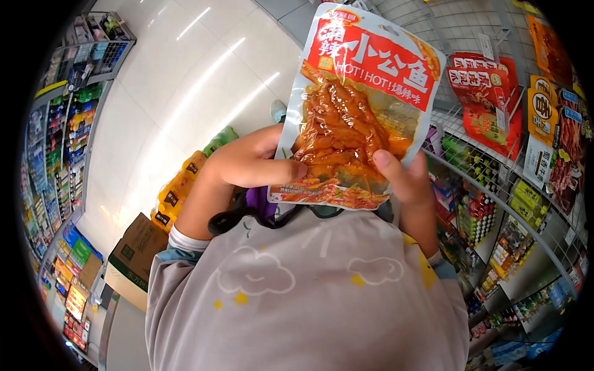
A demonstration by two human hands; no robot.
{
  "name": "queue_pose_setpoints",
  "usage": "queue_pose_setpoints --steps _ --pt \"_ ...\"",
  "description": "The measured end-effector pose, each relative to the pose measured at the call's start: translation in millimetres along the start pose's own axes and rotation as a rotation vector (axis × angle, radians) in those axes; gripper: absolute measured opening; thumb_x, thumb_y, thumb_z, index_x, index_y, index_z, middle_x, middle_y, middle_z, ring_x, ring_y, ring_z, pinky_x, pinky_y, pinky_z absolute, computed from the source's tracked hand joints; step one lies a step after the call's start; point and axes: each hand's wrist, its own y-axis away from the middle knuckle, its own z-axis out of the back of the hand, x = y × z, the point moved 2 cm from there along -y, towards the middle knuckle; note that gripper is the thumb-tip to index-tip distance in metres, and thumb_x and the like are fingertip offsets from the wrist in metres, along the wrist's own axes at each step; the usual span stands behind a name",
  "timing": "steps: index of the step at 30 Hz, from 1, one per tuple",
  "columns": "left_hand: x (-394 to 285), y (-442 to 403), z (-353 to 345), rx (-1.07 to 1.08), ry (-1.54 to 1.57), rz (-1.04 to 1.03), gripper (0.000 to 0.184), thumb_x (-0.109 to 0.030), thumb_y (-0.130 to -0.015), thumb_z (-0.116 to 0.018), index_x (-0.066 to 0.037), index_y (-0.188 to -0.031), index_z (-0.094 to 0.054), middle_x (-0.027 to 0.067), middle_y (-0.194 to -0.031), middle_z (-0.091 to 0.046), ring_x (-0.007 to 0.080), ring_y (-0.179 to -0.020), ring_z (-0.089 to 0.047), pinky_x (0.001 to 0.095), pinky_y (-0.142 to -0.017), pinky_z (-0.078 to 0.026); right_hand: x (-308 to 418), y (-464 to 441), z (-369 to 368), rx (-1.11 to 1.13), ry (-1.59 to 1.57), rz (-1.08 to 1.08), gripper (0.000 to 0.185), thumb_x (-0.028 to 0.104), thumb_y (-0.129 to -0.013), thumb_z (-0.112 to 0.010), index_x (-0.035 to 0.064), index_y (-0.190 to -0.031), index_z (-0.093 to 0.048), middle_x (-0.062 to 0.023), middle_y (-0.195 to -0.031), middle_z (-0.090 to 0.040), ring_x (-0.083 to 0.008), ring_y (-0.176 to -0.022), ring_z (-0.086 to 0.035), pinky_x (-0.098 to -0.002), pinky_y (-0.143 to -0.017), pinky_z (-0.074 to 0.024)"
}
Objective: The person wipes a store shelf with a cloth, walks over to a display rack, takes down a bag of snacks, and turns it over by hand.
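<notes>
A snack packet [346, 117] is held up in front of my chest, tilted a little, its printed face toward me. It has a red label with white characters and "HOT! HOT!", and glossy orange-brown food shows through the clear part. My left hand [257, 164] grips its lower left side, thumb across the front and the other fingers hidden behind. On the lower right side my right hand [409, 176] pinches the packet, its thumb on the front. Below the packet is a grey apron [303, 278] with white clouds and yellow stars.
Wire racks on the right hold red snack packets [486, 93] and a yellow-and-white packet [541, 123], with stocked shelves below. Yellow bottle packs [176, 191] and a cardboard box [133, 253] stand left on the tiled floor [161, 80]. More stocked shelves [62, 142] line the far left.
</notes>
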Motion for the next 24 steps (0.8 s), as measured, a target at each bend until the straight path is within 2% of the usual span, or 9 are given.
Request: queue_pose_setpoints --steps 6,9,11,18,21,23,24 --pt "-3 6 5 -0.056 0.076 0.081 0.047 -0.009 -0.089 -0.059 0.004 -0.134 -0.052 0.0065 -0.124 -0.063 0.0141 -0.109 -0.056 0.0309 -0.093 -0.047 -3 -8 -19 0.032 0.021 0.057 0.049 0.008 -0.093 -0.063 -0.0044 -0.138 -0.046 -0.009 -0.134 -0.057 -0.0169 -0.122 -0.053 -0.0333 -0.104 -0.0416" --pt "0 10 7 -0.036 0.089 -0.032 0.048 -0.01 -0.09 -0.059 0.003 -0.135 -0.051 0.0065 -0.123 -0.063 0.0139 -0.108 -0.056 0.0317 -0.093 -0.048 -4 -9 -27 0.028 0.039 0.034 0.05 0.009 -0.093 -0.064 -0.0045 -0.138 -0.047 -0.0095 -0.134 -0.057 -0.0175 -0.122 -0.053 -0.0337 -0.104 -0.0416" --pt "2 15 10 -0.065 0.054 -0.114 0.046 -0.008 -0.088 -0.059 0.003 -0.133 -0.052 0.0053 -0.116 -0.064 0.0124 -0.102 -0.057 0.0307 -0.089 -0.049 -4 -10 -31 0.027 0.044 0.021 0.05 0.009 -0.093 -0.064 -0.0045 -0.138 -0.047 -0.0096 -0.134 -0.057 -0.0176 -0.122 -0.053 -0.0338 -0.105 -0.0415" --pt "-4 30 17 -0.075 -0.005 -0.072 0.04 -0.002 -0.083 -0.06 0.002 -0.123 -0.056 0.0019 -0.103 -0.064 0.0098 -0.092 -0.057 0.0279 -0.08 -0.05 2 -21 -46 0.045 0.086 0.011 0.05 0.008 -0.093 -0.064 -0.0051 -0.138 -0.046 -0.0105 -0.134 -0.057 -0.0188 -0.122 -0.054 -0.0344 -0.105 -0.0416" --pt "3 32 19 -0.117 -0.04 -0.162 0.039 -0.002 -0.083 -0.058 0.002 -0.122 -0.056 0.0023 -0.101 -0.064 0.0098 -0.092 -0.056 0.0282 -0.08 -0.05 2 -25 -53 0.049 0.1 0.037 0.051 0.008 -0.093 -0.063 -0.0052 -0.138 -0.045 -0.0112 -0.134 -0.057 -0.0194 -0.123 -0.054 -0.0349 -0.105 -0.0414" --pt "3 35 19 -0.143 -0.153 -0.312 0.041 -0.001 -0.082 -0.056 0.001 -0.123 -0.055 0.0028 -0.096 -0.064 0.0089 -0.085 -0.057 0.0272 -0.074 -0.051 4 -27 -56 0.059 0.112 0.023 0.051 0.008 -0.093 -0.063 -0.0052 -0.139 -0.045 -0.0113 -0.135 -0.056 -0.0195 -0.123 -0.053 -0.0351 -0.105 -0.0413" --pt "4 37 20 -0.147 -0.151 -0.314 0.041 -0.001 -0.082 -0.056 0.001 -0.123 -0.055 0.0028 -0.096 -0.064 0.0089 -0.085 -0.057 0.0272 -0.074 -0.051 4 -28 -58 0.065 0.121 0.012 0.051 0.008 -0.093 -0.063 -0.0052 -0.139 -0.045 -0.0114 -0.135 -0.056 -0.0196 -0.124 -0.053 -0.0353 -0.106 -0.0411"
